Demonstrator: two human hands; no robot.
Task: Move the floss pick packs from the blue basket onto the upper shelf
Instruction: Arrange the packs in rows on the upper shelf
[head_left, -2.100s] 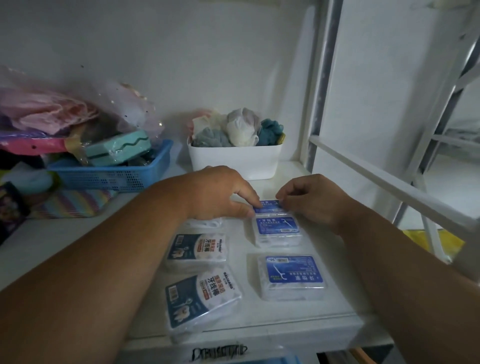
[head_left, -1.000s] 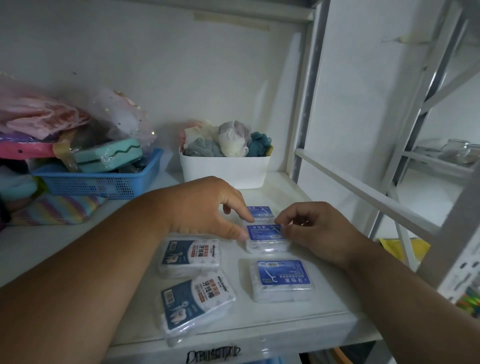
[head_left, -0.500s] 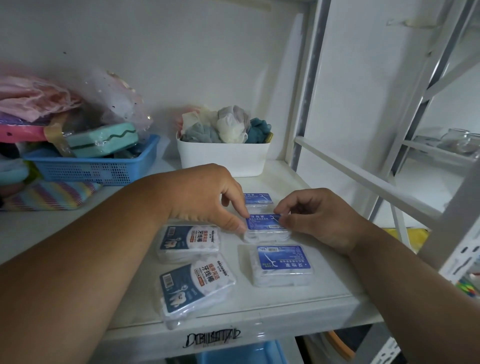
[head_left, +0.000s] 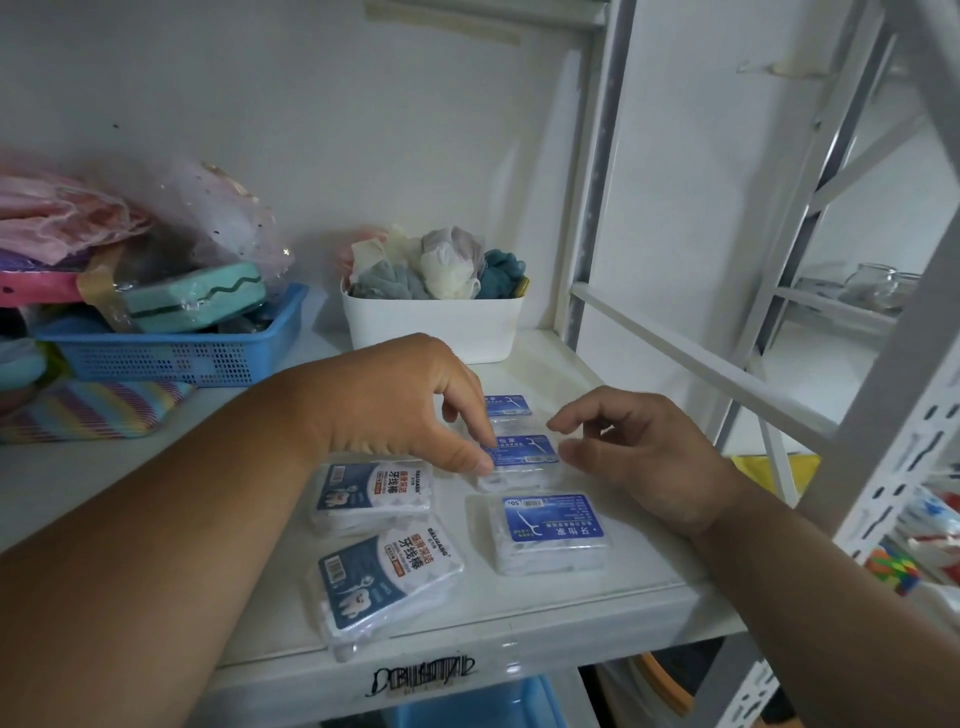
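Note:
Several floss pick packs lie flat in two columns on the white upper shelf (head_left: 597, 608). The left column has two dark-labelled packs (head_left: 371, 496) (head_left: 387, 587). Three blue-labelled packs (head_left: 506, 408) (head_left: 522, 457) (head_left: 550, 530) form the right column. My left hand (head_left: 410, 405) pinches the left edge of the middle blue-labelled pack between thumb and forefinger. Just right of that pack my right hand (head_left: 634, 457) hovers with its fingers apart, holding nothing. A corner of a blue basket (head_left: 467, 701) shows below the shelf.
A white tub (head_left: 431, 327) of bunched cloths stands at the back. At the back left, another blue basket (head_left: 176, 353) is piled with bagged goods on a striped pouch (head_left: 88, 410). A white diagonal brace (head_left: 701, 374) and uprights close off the right side.
Both hands came back from the far blue-labelled pack to the middle one and held it. My right hand has now let go and opened; the left stays on it.

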